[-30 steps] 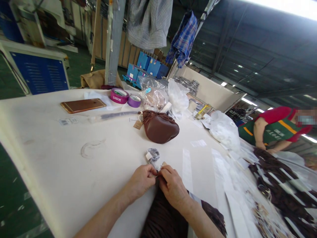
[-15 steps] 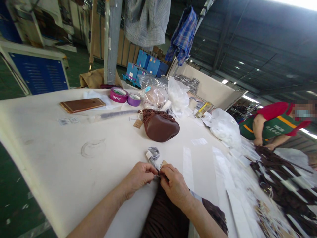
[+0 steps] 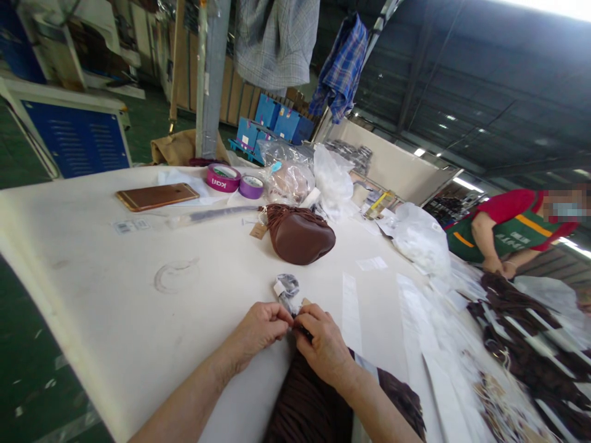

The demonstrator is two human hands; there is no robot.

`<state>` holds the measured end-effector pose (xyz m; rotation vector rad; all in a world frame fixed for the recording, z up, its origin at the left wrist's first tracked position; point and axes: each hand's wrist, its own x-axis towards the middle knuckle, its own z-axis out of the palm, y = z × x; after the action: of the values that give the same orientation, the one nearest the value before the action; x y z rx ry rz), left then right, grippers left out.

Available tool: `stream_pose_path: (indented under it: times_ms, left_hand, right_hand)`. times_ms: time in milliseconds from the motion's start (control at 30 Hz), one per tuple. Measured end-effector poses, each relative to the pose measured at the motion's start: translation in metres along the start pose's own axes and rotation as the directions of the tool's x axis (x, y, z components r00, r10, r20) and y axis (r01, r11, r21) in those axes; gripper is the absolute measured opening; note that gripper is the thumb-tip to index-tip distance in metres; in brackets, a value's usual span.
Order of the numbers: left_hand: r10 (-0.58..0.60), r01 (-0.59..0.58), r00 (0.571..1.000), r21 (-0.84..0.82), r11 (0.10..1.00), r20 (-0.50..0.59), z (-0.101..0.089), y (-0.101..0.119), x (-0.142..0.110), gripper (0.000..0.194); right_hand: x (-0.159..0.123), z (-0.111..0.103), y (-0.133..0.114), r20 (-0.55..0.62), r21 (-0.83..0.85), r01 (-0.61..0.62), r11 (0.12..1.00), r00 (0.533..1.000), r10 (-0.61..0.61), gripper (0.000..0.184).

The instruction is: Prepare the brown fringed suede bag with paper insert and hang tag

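Note:
A dark brown fringed bag (image 3: 309, 400) lies at the table's front edge, partly under my right forearm. At its top end my right hand (image 3: 321, 338) is closed, thumb and fingers pinching a small dark part of the bag. The fingertips of my left hand (image 3: 265, 326) are pressed together right beside it, touching the same spot; whatever they pinch is too small to make out. Just beyond my fingers lies a ring-shaped piece wrapped in clear plastic (image 3: 287, 288) with white tape. Farther off rests a reddish-brown leather bag (image 3: 302, 237) with fringe and a paper tag (image 3: 258, 230).
Two purple tape rolls (image 3: 223, 178) and a phone (image 3: 157, 196) lie on the white table (image 3: 115, 307). Plastic bags (image 3: 418, 237) and strings (image 3: 496, 400) are at the right. A co-worker (image 3: 508, 227) handles more dark brown fringed pieces (image 3: 521, 320) there.
My hands have barely moved; the right fingers have shifted slightly left, closer to the left fingertips. The co-worker's hands have moved a little to the right.

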<state>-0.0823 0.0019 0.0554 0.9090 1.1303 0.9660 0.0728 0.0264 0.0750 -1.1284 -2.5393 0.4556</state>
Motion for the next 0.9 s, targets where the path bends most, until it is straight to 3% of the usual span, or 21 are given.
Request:
stream_pose_path:
  times_ms: [400,900]
  left_hand:
    - [0.022,-0.024,0.999,0.055,0.998,0.031,-0.0007,-0.0036,0.0003,0.027]
    - [0.048,-0.057,0.995,0.106,0.993,0.09,0.0003,-0.0049,-0.0006,0.022]
  right_hand:
    - [-0.0025,-0.0008,0.0046,-0.048,0.154,0.006,0.988,0.999,0.001,0.023]
    - [-0.0036,-0.0022,0.0048,-0.052,0.125,-0.007,0.992,0.999,0.014,0.019]
